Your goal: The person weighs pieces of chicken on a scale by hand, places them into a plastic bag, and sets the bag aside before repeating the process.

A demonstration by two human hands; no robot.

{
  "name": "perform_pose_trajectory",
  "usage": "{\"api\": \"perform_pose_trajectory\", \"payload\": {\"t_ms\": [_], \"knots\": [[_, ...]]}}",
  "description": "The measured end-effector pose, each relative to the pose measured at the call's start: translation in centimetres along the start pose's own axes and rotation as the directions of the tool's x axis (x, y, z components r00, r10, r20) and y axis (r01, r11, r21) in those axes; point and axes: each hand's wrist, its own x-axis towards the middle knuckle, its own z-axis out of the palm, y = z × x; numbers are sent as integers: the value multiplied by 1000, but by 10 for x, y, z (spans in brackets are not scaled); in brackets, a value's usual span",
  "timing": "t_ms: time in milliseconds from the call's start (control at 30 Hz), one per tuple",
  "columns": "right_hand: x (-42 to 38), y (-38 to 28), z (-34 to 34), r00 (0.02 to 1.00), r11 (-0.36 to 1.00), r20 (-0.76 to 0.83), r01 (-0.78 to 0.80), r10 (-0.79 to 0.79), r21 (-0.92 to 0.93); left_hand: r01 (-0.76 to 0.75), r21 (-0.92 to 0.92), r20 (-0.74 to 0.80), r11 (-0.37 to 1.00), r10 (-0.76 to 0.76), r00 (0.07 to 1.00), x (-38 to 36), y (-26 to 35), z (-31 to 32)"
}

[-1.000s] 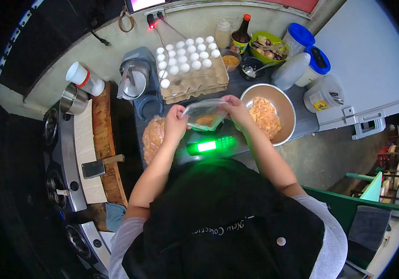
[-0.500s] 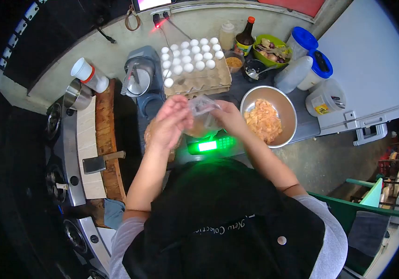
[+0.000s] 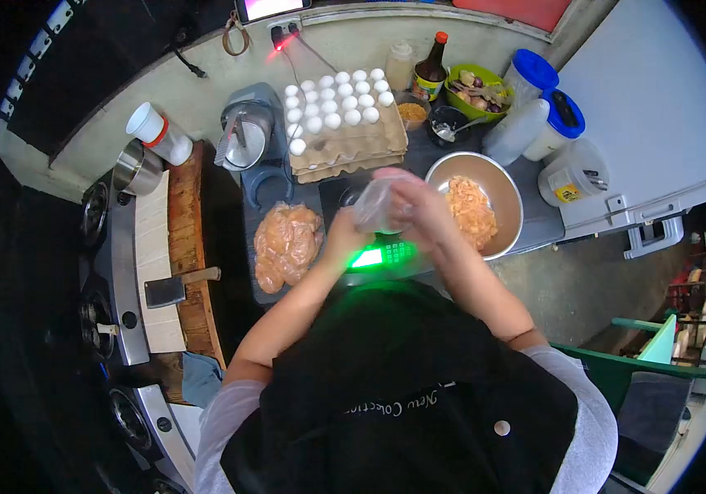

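Note:
A clear plastic bag (image 3: 374, 204) is between my two hands, above a digital scale (image 3: 398, 253) with a bright green display. My left hand (image 3: 345, 239) is closed on the bag's left side, its fingers partly hidden. My right hand (image 3: 420, 207), a little blurred, is closed around the bag's upper right part. What the bag contains is hard to make out. To the right stands a metal bowl (image 3: 511, 177) holding raw meat pieces (image 3: 470, 212). Left of the scale lie filled bags of raw meat (image 3: 287, 247).
Egg trays (image 3: 353, 148) with white eggs sit behind my hands. A sauce bottle (image 3: 431, 70), a green bowl (image 3: 497, 78) of onions and garlic, and blue-lidded containers (image 3: 563, 123) stand back right. A cleaver (image 3: 168, 291) lies on the left board, beside stove burners (image 3: 98, 317).
Both hands have turned the bag, and my left hand has moved right and down, uncovering the filled meat bags. My right hand has come over the bag's upper part.

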Motion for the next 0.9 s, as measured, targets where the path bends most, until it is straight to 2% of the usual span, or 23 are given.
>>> {"api": "perform_pose_trajectory", "payload": {"t_ms": [33,67,100,133,200,233,267,300,367,400,433,467,500,533,567,633,667,733,767,800,833,867,900], "knots": [[-7,-12,5,1000,1000,0,0,0,1,119,132,45,984,-126,991,-2,28,-20],[-13,-22,9,984,992,-177,-13,35,124,-49,244,-15,969,55,998,0,27,-23],[-16,-27,8,935,970,-343,-3,89,245,-51,245,-13,968,56,998,-2,33,-25],[-17,-29,4,935,970,-343,0,87,245,-106,338,-42,935,127,991,-4,46,-28],[-19,-34,-8,836,863,-498,61,230,501,-153,428,-66,891,199,978,-5,58,-34],[-21,-25,-39,837,864,-497,58,231,499,-142,457,-11,878,165,986,-5,60,-38],[-22,-7,-87,943,777,-303,90,134,623,-133,486,43,864,128,991,-5,60,-42],[-24,0,-118,994,672,-111,84,-3,736,-132,487,39,863,129,991,-5,57,-45],[-29,-11,-129,922,736,-345,355,-175,576,-81,585,44,807,68,997,-7,51,-47],[-34,-16,-130,818,786,-431,531,-380,316,-80,585,45,807,67,997,-8,52,-49],[-37,-22,-110,819,786,-432,531,-379,317,-76,618,54,782,55,997,-9,56,-51],[-39,-22,-85,705,815,-418,544,-573,-200,-74,651,64,755,43,997,-9,59,-52],[-42,-23,-59,610,618,-297,422,-735,-664,-79,651,71,755,43,997,-9,62,-51],[-45,-26,-40,649,227,141,449,-748,-864,-102,667,93,738,53,994,-8,64,-49],[-44,-25,-24,662,-207,524,498,-537,-842,-128,683,118,720,64,991,-7,66,-47],[-24,-1,-6,562,-549,733,500,-382,-670,-166,660,98,733,135,986,-5,67,-40],[-19,11,-12,565,-547,729,496,-386,-675,-193,639,65,745,198,978,-7,67,-38],[-8,21,-17,770,-512,620,477,-148,-714,-202,632,137,748,148,979,-8,77,-44],[-3,21,-22,767,-512,625,482,-146,-711,-203,623,202,755,96,975,-8,80,-47],[-2,12,-20,824,-499,566,498,18,-709,-197,626,196,755,93,976,-7,79,-50],[-2,7,-19,852,-485,489,512,184,-709,-78,464,255,882,-49,966,-6,75,-53],[-2,10,-23,851,-484,491,515,188,-707,70,291,338,954,-171,925,-5,73,-55],[-1,14,-26,804,-496,589,544,78,-677,74,288,336,955,-173,926,-7,72,-54]]}}
